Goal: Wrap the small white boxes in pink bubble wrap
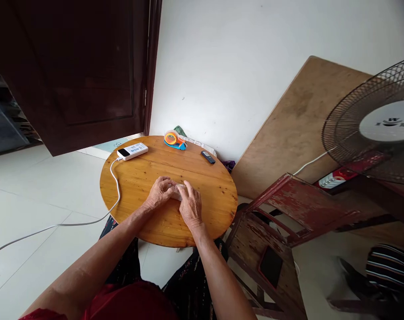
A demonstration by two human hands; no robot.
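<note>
My left hand (161, 192) and my right hand (190, 203) meet over the middle of the round wooden table (145, 231). Between their fingers is a small whitish, partly see-through object (178, 192), low over the wood or resting on it; its kind cannot be made out. The left fingers are curled round its left end, and the right thumb and fingers close on its right end. Much of it is hidden by the fingers. Beyond the hands, an orange and blue tape dispenser (174, 139) stands near the far edge.
A white power bank (132, 151) with a white cable (118, 191) sits at the table's left, the cable running off to the floor. A small dark device (208, 157) lies back right. At right are a worn wooden chair (255, 240) holding a dark tablet-like object (270, 266), and a fan (382, 124).
</note>
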